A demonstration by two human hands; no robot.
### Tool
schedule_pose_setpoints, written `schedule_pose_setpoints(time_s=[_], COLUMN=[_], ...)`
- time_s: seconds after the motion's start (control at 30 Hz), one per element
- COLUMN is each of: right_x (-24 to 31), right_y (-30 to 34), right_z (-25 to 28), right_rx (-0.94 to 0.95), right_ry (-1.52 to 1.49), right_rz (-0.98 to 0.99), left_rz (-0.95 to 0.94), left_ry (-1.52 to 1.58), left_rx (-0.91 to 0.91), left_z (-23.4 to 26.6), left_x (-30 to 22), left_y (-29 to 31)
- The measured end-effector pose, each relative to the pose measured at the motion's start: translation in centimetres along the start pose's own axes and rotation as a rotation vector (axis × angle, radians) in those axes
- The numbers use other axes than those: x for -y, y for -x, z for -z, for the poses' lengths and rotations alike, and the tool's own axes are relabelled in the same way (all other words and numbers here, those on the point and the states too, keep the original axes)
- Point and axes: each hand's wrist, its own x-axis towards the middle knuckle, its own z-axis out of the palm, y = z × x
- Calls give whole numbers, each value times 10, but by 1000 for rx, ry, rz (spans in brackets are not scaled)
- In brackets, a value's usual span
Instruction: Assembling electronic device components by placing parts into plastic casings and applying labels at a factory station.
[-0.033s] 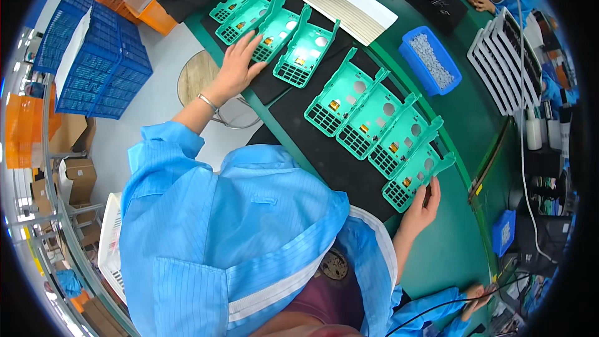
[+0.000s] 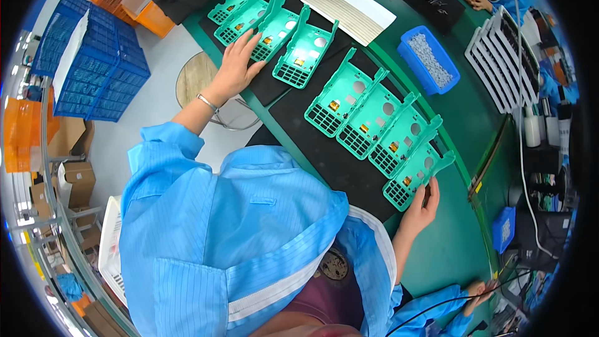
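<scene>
Two slanting groups of green plastic housings with grid ends, round holes and small amber parts lie on black mats (image 2: pixel 324 150). My left hand (image 2: pixel 236 68) is open, fingers spread, at the near edge of the left group, touching or just over a housing (image 2: pixel 267 36) there. At the near right end of the other group, my right hand (image 2: pixel 422 209) is open beside the last housing (image 2: pixel 415 178). Its stretched fingers rest against that housing's side; the thumb is partly hidden. Between the hands stand another housing (image 2: pixel 302 56) of the left group and the rest of the right group.
Beyond the housings are a ribbed pale sheet (image 2: pixel 349 9), a blue bin (image 2: pixel 409 50) of small pale parts and a stack of white trays (image 2: pixel 493 62). Other people's hands (image 2: pixel 477 0) show at the far right and a hand (image 2: pixel 479 293) at lower right. Blue crates (image 2: pixel 118 68) and a stool (image 2: pixel 199 75) stand left.
</scene>
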Motion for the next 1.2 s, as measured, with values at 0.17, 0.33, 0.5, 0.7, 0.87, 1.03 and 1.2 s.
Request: schedule_pose_setpoints(time_s=[0.17, 0.33, 0.5, 0.7, 0.87, 1.03, 1.2], right_x=[21, 124, 174, 169, 160, 166, 180], right_y=[2, -40, -103, -175, -189, -183, -80], right_z=[6, -45, -142, -261, -290, -232, -118], right_rx=[-91, 200, 489, 647, 734, 354, 229], right_ry=[117, 208, 296, 700, 836, 812, 595], right_rz=[75, 339, 684, 683, 704, 786, 950], left_rz=[-255, -307, -212, -209, 19, 417, 555], left_ry=[128, 129, 200, 438, 637, 1210, 1842], left_rx=[109, 206, 186, 65, 6, 174, 450], left_z=[2, -11, -2, 12, 27, 25, 47], left_x=[-46, -70, -49, -33, -28, -38, -60], left_y=[-7, -15, -7, 9, 17, -1, -7])
